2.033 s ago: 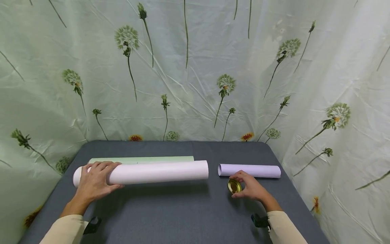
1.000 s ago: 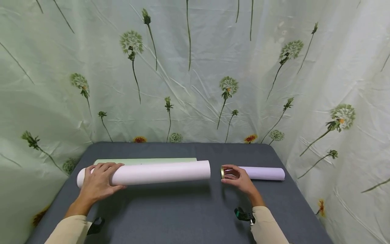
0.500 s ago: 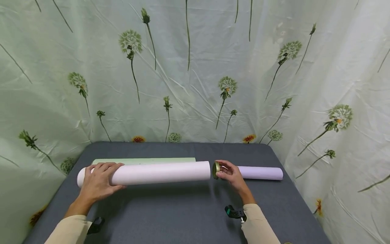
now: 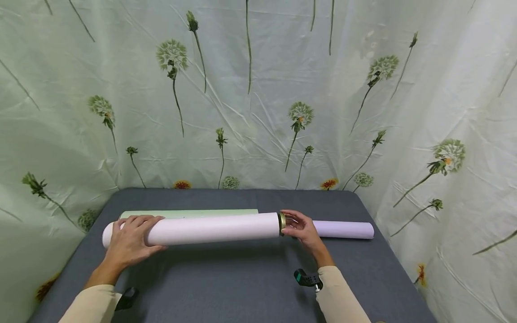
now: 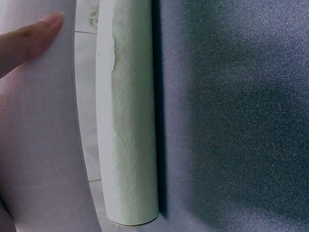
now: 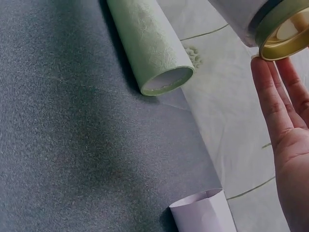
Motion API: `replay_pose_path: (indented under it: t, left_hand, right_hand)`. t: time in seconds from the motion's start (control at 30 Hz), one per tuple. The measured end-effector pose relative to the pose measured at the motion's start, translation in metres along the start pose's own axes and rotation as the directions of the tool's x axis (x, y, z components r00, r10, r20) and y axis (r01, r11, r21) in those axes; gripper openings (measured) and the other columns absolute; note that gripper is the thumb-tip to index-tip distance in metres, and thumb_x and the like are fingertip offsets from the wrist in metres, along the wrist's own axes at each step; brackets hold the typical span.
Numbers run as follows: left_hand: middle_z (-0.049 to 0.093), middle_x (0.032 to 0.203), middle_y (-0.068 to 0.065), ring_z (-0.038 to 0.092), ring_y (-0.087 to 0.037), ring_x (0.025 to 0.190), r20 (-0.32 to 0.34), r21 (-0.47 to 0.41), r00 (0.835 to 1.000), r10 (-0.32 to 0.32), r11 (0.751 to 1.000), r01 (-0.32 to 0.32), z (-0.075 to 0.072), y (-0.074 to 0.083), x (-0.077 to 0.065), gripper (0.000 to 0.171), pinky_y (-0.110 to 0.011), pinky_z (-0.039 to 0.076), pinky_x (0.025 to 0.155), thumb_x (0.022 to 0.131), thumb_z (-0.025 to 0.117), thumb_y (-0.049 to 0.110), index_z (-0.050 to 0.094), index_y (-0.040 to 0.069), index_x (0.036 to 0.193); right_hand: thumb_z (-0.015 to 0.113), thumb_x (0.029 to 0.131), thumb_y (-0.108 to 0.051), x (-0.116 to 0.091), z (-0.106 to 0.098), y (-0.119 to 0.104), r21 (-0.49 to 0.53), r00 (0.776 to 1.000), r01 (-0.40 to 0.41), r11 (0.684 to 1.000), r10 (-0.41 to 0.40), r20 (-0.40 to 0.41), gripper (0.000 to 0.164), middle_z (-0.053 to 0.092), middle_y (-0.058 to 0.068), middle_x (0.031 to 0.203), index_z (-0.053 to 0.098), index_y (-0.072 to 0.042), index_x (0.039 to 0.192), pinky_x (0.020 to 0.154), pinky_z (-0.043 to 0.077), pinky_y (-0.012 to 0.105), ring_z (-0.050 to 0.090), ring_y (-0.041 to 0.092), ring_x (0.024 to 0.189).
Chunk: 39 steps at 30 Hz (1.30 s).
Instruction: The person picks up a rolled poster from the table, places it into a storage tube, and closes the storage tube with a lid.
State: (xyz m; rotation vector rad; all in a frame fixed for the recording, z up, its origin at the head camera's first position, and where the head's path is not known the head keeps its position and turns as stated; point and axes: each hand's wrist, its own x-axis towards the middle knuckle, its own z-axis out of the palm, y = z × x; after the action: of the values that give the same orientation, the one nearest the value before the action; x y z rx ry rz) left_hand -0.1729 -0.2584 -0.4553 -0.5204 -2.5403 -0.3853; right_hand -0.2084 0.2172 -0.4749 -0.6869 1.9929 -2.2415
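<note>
A long pale pinkish-white tube (image 4: 218, 227) is held level above the grey table by my left hand (image 4: 131, 242), which grips it near its left end. In the left wrist view a thumb (image 5: 41, 36) lies along the tube's side. Around a round gold metal cap (image 4: 282, 223), the fingers of my right hand (image 4: 304, 231) hold the rim. This cap sits right at the tube's right end, hollow side facing out. The right wrist view shows the fingertips at the rim of the gold cap (image 6: 270, 33), with a dark band between cap and tube.
Behind the held tube lies a pale green textured tube (image 4: 190, 213), its end open in the right wrist view. A shorter lavender paper roll (image 4: 345, 229) rests at the right. A floral curtain (image 4: 242, 112) hangs behind the table (image 4: 226, 287).
My right hand has turned the gold cap upright and carried it left, from in front of the lavender roll to the white tube's right end. The left hand keeps its grip.
</note>
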Motion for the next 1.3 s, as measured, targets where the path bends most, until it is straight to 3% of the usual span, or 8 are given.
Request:
replay_pose_path:
  t: [0.77,1.3]
  left_hand:
    - [0.064,0.108,-0.014,0.054,-0.039,0.1,0.015,0.001,1.0,-0.017,1.0,0.017,0.0016,0.0021,-0.0013,0.075,-0.062,0.03,0.083,0.05,0.091,0.042,0.066,0.012,0.114]
    - [0.064,0.108,-0.015,0.055,-0.04,0.1,0.014,0.001,1.0,-0.018,1.0,0.018,0.0021,0.0017,0.0016,0.075,-0.063,0.03,0.084,0.051,0.091,0.041,0.066,0.012,0.115]
  right_hand:
    - [0.072,0.078,0.007,0.0044,0.0017,0.0034,0.039,0.999,-0.03,0.999,0.028,0.03,0.061,0.059,0.002,0.122,0.045,0.016,0.132,0.087,0.052,0.03,0.06,0.016,0.109]
    - [0.074,0.078,0.006,0.0057,0.0027,0.0052,0.067,0.998,-0.028,0.997,0.025,0.051,0.056,0.06,0.003,0.123,0.054,0.006,0.13,0.088,0.052,0.031,0.06,0.017,0.11]
